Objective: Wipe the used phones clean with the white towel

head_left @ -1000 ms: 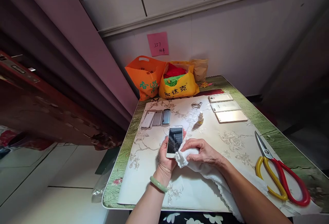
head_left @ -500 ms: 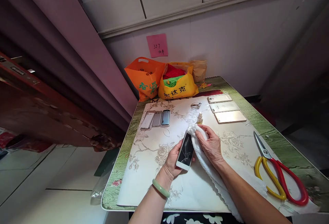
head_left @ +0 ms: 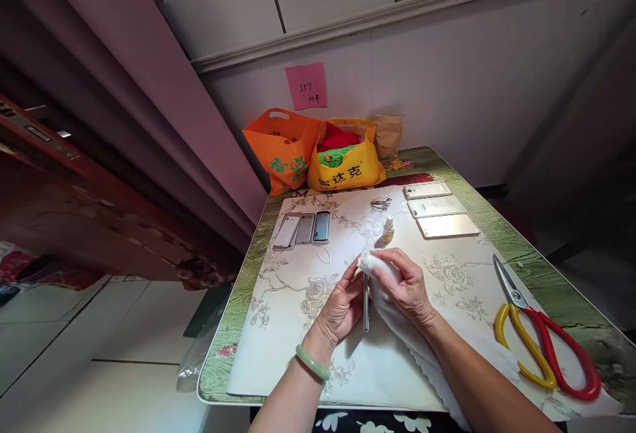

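Observation:
A smartphone (head_left: 366,307) stands edge-on between my hands, so its screen is turned out of sight. My left hand (head_left: 342,307) grips it from the left side, a green bangle (head_left: 312,363) round the wrist. Bunched in the fingers of my right hand (head_left: 405,284) is a white towel (head_left: 397,324), which covers the phone's top end. The towel's long tail hangs down beside my right forearm toward the table's front edge. Just beyond my right hand stands a small white-capped bottle (head_left: 388,229).
Several phones lie in two groups, a silver-backed phone (head_left: 450,226) at right and a blue phone (head_left: 322,226) at left. Large scissors (head_left: 519,300) rest on the right. An orange bag (head_left: 283,155) and a yellow bag (head_left: 345,165) stand along the back wall.
The phone has turned from screen facing up, its cracked glass showing, to edge-on. My left hand has shifted up toward the towel at the phone's top.

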`<state>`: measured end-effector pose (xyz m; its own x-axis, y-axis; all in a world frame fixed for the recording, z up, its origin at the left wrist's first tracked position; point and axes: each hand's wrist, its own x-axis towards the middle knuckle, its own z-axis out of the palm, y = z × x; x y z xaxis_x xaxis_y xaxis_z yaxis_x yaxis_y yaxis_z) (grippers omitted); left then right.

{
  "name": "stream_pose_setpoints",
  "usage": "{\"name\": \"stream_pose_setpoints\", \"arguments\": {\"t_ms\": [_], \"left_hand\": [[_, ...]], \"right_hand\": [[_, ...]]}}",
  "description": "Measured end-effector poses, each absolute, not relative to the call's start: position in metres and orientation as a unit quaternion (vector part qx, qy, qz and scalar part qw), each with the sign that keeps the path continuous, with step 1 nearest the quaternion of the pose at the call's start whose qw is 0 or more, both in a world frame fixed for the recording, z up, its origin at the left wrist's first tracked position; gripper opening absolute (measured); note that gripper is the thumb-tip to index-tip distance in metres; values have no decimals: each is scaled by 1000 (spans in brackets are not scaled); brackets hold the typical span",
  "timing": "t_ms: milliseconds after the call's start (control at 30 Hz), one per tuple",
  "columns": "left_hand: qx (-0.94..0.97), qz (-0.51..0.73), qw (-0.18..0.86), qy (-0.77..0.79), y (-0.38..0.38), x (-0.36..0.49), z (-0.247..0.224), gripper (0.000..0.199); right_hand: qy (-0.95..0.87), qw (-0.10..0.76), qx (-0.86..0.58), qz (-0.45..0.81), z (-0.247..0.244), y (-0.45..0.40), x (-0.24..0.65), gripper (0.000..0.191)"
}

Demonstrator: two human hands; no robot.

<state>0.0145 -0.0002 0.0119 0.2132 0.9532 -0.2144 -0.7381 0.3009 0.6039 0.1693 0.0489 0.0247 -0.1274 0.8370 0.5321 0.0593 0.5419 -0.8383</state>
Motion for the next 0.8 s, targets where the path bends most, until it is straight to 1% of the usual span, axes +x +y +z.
{"name": "stream_pose_setpoints", "arguments": {"t_ms": [133, 267, 333, 433, 567, 633, 700, 800], "left_hand": [[177, 586, 727, 311, 1, 12, 17, 66], [165, 608, 706, 324, 2, 7, 24, 59], [170, 614, 700, 322, 2, 6, 25, 56], [176, 598, 707, 334, 3, 5, 24, 53], [184, 563, 737, 326, 2, 6, 24, 54], [199, 535, 758, 316, 1, 5, 25, 47], [222, 508, 770, 315, 0, 3, 25, 41], [248, 491, 778, 304, -1, 1, 25, 46]], "right_hand": [[-751, 502, -238, 356, 28, 44, 167, 28], [-813, 413, -192, 362, 27, 38, 165, 32], [-834, 393, -187, 340, 26, 35, 165, 31], [-830, 417, -217, 301, 25, 34, 165, 26], [-731, 521, -337, 282, 26, 39, 167, 25], [-667, 559, -401, 285, 25, 44, 168, 23], [-619, 567, -451, 304, 22, 50, 170, 25], [-578, 525, -497, 379, 16, 59, 172, 37]]}}
